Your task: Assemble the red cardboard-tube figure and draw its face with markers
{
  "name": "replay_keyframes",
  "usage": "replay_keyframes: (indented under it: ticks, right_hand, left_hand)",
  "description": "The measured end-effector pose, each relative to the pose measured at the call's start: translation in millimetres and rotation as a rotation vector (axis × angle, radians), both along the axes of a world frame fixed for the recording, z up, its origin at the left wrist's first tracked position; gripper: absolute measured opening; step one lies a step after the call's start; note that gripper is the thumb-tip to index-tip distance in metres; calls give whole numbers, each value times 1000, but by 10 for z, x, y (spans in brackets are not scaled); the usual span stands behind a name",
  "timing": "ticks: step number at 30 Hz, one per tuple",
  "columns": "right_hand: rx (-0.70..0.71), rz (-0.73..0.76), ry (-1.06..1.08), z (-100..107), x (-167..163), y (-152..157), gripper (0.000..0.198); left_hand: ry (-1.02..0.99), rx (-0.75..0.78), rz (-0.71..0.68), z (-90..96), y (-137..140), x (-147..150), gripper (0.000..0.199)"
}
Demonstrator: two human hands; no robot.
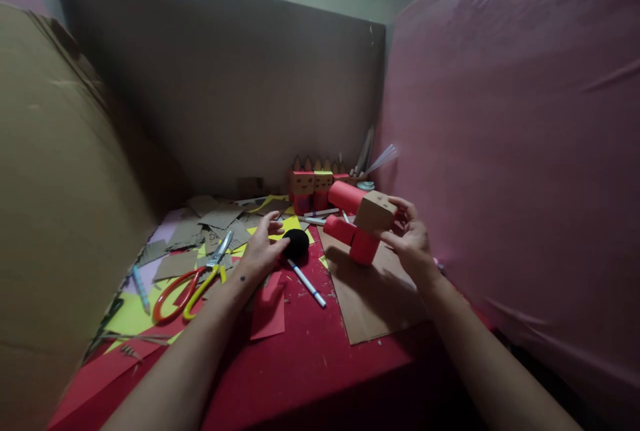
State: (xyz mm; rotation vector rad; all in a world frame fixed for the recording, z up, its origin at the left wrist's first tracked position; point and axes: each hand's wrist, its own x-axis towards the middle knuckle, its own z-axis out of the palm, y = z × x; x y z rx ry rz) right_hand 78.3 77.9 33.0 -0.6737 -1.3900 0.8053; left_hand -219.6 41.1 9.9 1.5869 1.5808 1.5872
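My right hand (pixel 413 241) grips a paper craft figure by its boxy cardboard head (pixel 375 213). Red paper tubes (pixel 364 247) make up its body and stick out to the left, and the figure is over a flat brown board (pixel 380 301). Fingers apart, my left hand (pixel 263 247) is beside a round black fuzzy ball (pixel 296 244). Its thumb tip overlaps the ball's left edge; whether they touch I cannot tell. A white marker with blue bands (pixel 307 283) lies just below the ball. Left of that, a piece of red paper (pixel 269 307) rests on the red tablecloth (pixel 300 364).
Scissors with red and yellow handles (pixel 190 291) lie at the left among cardboard scraps (pixel 200 231) and yellow paper. Similar box-headed figures (pixel 313 184) stand at the back. A light blue pencil (pixel 141 289) is far left. A pink-covered wall (pixel 510 171) bounds the right side.
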Motion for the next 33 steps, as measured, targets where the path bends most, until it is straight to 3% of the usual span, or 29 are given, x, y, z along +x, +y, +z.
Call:
replay_keyframes:
  ticks: [4,9,12,17,23,27,33]
  right_hand:
    - [-40,-60,-148,-24,-45,54,64]
    - [22,-65,-205,144,-98,101,72]
    - [91,-67,-264,269,-132,178,63]
    - [125,-128,-574,530,-182,243,49]
    - [126,-16,-878,836,-345,345,34]
    - [154,67,-1010,868,-451,462,33]
    - [167,127,-1049,813,-391,500,51]
  left_hand:
    - [53,10,14,-53,20,16,63]
    - [98,7,36,-86,54,4,62]
    - [122,-1,40,-97,65,-20,63]
    - [152,0,58,-122,82,-48,62]
    - [184,14,58,-123,77,-45,57]
    - [202,15,54,-111,66,-45,57]
    - [222,15,62,-105,67,-55,55]
